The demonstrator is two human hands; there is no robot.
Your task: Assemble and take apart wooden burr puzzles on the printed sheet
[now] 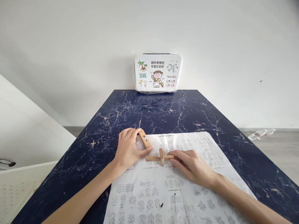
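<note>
A notched wooden block (145,139) is held between the thumb and fingers of my left hand (129,144), tilted, with its cut-outs showing. Pinched at its right end by my right hand (188,163) is a cross-shaped wooden piece (161,157), made of a lengthwise bar and a rounded crosspiece. The bar's left end points toward my left thumb, just below the block. Both hands are over the upper part of a printed paper sheet (161,177) covered with small line diagrams.
The sheet lies on a dark blue marbled table (100,124). At the far edge, a white case with cartoon prints (158,73) stands against the wall. A clear plastic bottle (261,134) lies on the floor at right; a white perforated container (16,186) is at lower left.
</note>
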